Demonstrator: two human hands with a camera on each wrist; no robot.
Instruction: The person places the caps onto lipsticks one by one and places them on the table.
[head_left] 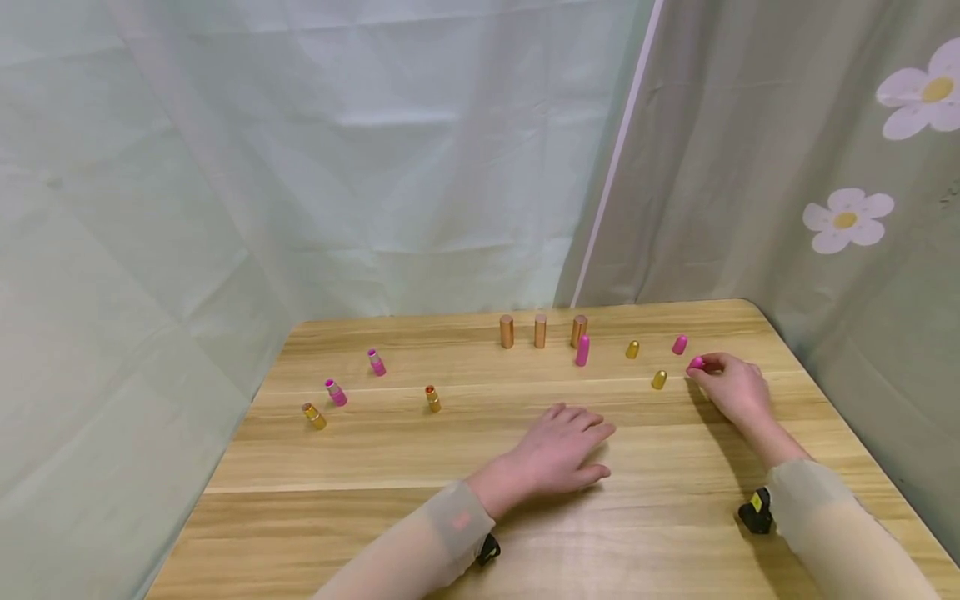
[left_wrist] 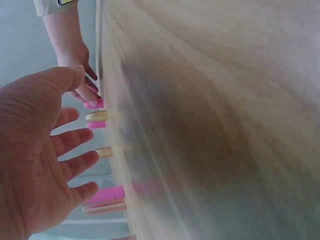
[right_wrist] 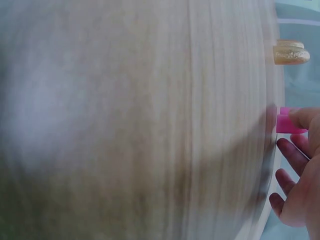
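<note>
My right hand (head_left: 731, 387) pinches a pink bullet-shaped cap (head_left: 697, 362) between thumb and fingers at the table's right side. In the right wrist view pink plastic (right_wrist: 285, 124) shows at the fingertips, partly covered by them. Close by stand another pink cap (head_left: 679, 344) and two gold bullet-shaped caps, one nearer (head_left: 659, 380) and one farther back. Palm down over the middle of the table, my left hand (head_left: 562, 450) has its fingers spread and holds nothing. Beyond it a taller pink round-tipped piece (head_left: 582, 351) stands before a copper-coloured cylinder (head_left: 579, 327).
Two more copper-coloured cylinders (head_left: 507, 332) stand at the back. To the left are two pink-and-silver lipstick tube bases (head_left: 336, 392) and two gold ones (head_left: 433, 399), spaced apart. A curtain (head_left: 420, 167) hangs behind the wooden table (head_left: 360, 475).
</note>
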